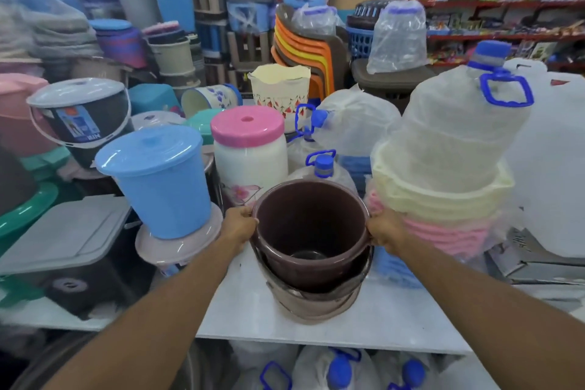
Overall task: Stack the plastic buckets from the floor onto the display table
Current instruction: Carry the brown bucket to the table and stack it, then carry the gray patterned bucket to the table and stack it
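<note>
A dark brown plastic bucket (311,231) sits nested inside a paler brown bucket (316,305), which stands on the white display table (395,323). My left hand (239,226) grips the brown bucket's rim on its left side. My right hand (384,231) grips the rim on the opposite side. The bucket is upright and empty, its mouth facing me. The pale bucket's lower part shows beneath it.
A blue lidded bucket (158,184) stands to the left on a pale lid. A white jar with a pink lid (250,149) is behind. Stacked cream and pink basins (443,209) under a wrapped water jug (459,127) crowd the right. Jugs lie under the table.
</note>
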### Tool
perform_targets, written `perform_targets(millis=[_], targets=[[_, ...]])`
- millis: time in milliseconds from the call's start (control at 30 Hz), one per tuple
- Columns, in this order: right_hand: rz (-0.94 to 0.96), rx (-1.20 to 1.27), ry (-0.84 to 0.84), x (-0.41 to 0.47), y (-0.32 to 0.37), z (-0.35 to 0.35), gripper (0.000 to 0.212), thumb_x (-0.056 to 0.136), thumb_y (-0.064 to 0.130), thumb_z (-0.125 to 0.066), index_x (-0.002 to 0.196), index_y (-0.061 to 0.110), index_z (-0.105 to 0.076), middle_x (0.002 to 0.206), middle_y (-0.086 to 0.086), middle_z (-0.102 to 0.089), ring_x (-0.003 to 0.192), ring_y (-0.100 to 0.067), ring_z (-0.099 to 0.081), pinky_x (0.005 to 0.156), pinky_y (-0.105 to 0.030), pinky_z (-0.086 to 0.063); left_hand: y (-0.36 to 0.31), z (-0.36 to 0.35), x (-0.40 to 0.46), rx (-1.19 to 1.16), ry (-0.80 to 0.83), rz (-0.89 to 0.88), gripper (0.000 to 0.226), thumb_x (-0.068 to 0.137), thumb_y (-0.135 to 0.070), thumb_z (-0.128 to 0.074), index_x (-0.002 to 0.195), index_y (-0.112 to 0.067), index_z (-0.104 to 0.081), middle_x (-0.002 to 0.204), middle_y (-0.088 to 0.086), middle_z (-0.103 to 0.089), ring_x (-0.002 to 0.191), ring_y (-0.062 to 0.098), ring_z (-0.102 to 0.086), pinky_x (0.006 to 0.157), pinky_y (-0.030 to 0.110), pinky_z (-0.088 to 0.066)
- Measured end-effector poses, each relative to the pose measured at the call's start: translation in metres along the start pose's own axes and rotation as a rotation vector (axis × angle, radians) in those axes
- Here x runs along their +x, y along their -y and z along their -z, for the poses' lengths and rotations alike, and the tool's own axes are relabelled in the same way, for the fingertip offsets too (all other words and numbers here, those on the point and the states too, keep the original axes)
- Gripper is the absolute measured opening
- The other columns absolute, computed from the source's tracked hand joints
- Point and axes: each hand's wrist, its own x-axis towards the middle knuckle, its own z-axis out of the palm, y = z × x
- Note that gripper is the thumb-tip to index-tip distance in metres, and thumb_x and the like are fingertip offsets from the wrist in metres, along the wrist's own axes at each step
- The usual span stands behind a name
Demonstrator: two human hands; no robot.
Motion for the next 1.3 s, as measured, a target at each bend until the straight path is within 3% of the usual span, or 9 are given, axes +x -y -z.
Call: perform_targets(millis=[133,233,400,533,600,733,900,1067,1300], targets=[[0.007,-0.174,-0.038,0.038,-0.041,-0.011,0.010,0.074,0.007,-0.064,0.076,-0.002,-0.066,0.085,-0.030,-0.069,0.067,-0.032,-0.066,0.059,-0.046,-0.061,0.034,-0.006,0.019,0.201,0.008,-0.007,0.030,0.073,0.002,-0.059,0.069,-0.025,-0.072,0.078,0.006,-0.078,0.076,0.027,-0.074,0.076,0.043,-0.064],[-0.022,-0.226,-0.007,0.019,-0.043,-0.015,0.007,0.075,0.001,-0.058,0.069,0.001,-0.058,0.074,-0.024,-0.062,0.061,-0.032,-0.060,0.055,-0.038,-0.054,0.031,-0.012,0.000,0.263,0.046,-0.009,0.028,0.080,0.010,-0.056,0.084,-0.011,-0.073,0.080,0.013,-0.074,0.068,0.023,-0.065,0.057,0.026,-0.052],[-0.046,-0.200,0.025,-0.013,-0.037,-0.011,0.028,0.087,-0.007,-0.048,0.063,0.007,-0.044,0.062,-0.012,-0.041,0.049,-0.021,-0.038,0.043,-0.026,-0.028,0.037,-0.017,-0.010,0.254,0.097,0.008,0.013,0.081,0.005,-0.057,0.084,0.004,-0.069,0.074,0.016,-0.064,0.075,0.028,-0.062,0.066,0.032,-0.049],[-0.018,-0.125,0.017,-0.035,-0.041,-0.011,0.023,0.084,-0.003,-0.053,0.063,0.005,-0.049,0.062,-0.012,-0.046,0.056,-0.022,-0.046,0.050,-0.027,-0.035,0.039,-0.011,-0.027,0.196,0.147,0.009,0.011,0.084,-0.010,-0.065,0.089,-0.002,-0.069,0.090,0.019,-0.072,0.084,0.026,-0.067,0.078,0.039,-0.056],[0.067,-0.143,-0.021,-0.059,-0.050,-0.012,0.011,0.080,0.003,-0.057,0.075,-0.001,-0.065,0.071,-0.011,-0.057,0.071,-0.024,-0.056,0.063,-0.031,-0.041,0.045,-0.005,-0.047,0.167,0.082,-0.027,0.010,0.084,-0.013,-0.064,0.091,-0.009,-0.070,0.098,0.012,-0.075,0.090,0.023,-0.068,0.083,0.038,-0.055],[0.175,-0.045,0.044,-0.121,-0.080,-0.022,0.036,0.086,0.018,-0.064,0.121,0.013,-0.072,0.109,0.000,-0.071,0.106,-0.017,-0.065,0.088,-0.025,-0.046,0.074,0.007,-0.104,0.078,0.031,-0.033,0.029,0.088,-0.013,-0.063,0.115,-0.011,-0.073,0.106,0.004,-0.072,0.098,0.019,-0.065,0.092,0.041,-0.056],[0.091,0.044,0.213,-0.174,-0.174,-0.052,0.009,0.070,0.031,-0.070,0.075,0.034,-0.076,0.090,-0.003,-0.080,0.088,-0.025,-0.076,0.089,-0.047,-0.059,0.159,0.024,-0.183,0.034,0.104,0.105,0.027,0.087,-0.014,-0.066,0.114,-0.013,-0.072,0.097,0.006,-0.071,0.085,0.019,-0.063,0.068,0.034,-0.056],[-0.048,0.061,0.262,-0.227,-0.285,-0.097,0.022,0.085,0.007,-0.068,0.104,0.003,-0.076,0.090,-0.013,-0.075,0.077,-0.023,-0.069,0.087,-0.042,-0.059,0.283,0.027,-0.247,0.081,0.175,0.273,0.014,0.087,-0.008,-0.063,0.093,-0.013,-0.074,0.071,0.002,-0.063,0.058,0.012,-0.055,0.050,0.023,-0.050],[-0.348,-0.118,0.293,-0.236,-0.470,-0.169,0.039,0.078,0.017,-0.070,0.116,0.010,-0.073,0.102,-0.009,-0.075,0.091,-0.024,-0.071,0.098,-0.045,-0.056,0.486,0.019,-0.288,0.080,0.144,0.607,0.005,0.082,-0.017,-0.070,0.082,-0.020,-0.067,0.088,0.010,-0.067,0.075,0.024,-0.061,0.056,0.027,-0.053]])
